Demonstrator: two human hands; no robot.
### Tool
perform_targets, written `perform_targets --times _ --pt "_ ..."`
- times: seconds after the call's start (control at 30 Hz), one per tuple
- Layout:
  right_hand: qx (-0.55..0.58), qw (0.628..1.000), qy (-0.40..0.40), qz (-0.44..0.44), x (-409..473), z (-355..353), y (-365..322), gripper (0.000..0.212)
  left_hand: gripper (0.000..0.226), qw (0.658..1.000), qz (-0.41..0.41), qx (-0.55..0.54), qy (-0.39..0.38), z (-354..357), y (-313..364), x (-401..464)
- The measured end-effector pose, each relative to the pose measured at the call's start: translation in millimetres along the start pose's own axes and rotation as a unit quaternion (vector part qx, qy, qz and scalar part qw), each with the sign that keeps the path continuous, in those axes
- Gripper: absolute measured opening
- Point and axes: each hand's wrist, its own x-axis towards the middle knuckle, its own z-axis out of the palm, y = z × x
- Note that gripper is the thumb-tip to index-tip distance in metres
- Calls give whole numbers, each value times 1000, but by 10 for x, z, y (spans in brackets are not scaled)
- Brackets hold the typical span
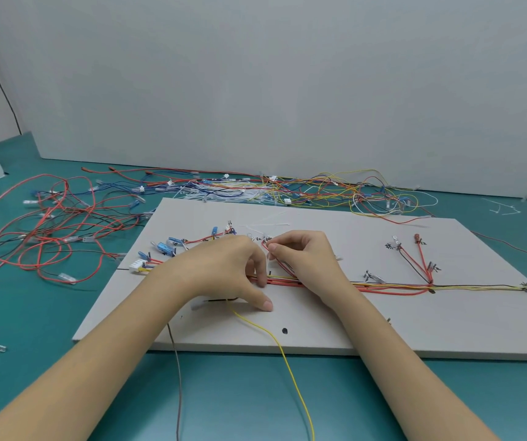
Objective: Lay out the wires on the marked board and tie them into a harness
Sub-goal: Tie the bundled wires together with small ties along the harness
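Note:
A white marked board (319, 326) lies on the green table. Red, yellow and black wires form a bundle (392, 286) running across it, with branches to labelled ends. My left hand (224, 272) presses down on the bundle near the board's middle, fingers curved over the wires and thumb on the board. My right hand (303, 256) pinches a red wire (267, 249) between thumb and forefinger, just right of the left hand. A loose yellow wire (287, 361) trails from under the left hand off the board's front edge. White cable ties (265, 225) lie on the board behind my hands.
Tangled red and black wires (52, 224) spread over the table at the left. Mixed yellow, red and blue wires (335, 190) and white ties (211, 194) pile up behind the board by a white wall. A grey wire (178, 377) hangs forward.

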Motion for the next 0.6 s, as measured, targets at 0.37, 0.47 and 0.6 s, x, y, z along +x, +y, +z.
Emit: perform_targets --times 0.37,0.47,0.6 --pt "20 999 -27 -5 -19 -25 -38 11 16 978 -9 -203 -37 1 27 17" --pt "23 999 -46 3 -30 -57 -41 3 17 963 -20 -266 -46 13 52 -6" --pt "4 998 -68 15 -37 -102 -49 12 19 921 -27 -384 -63 8 45 1"
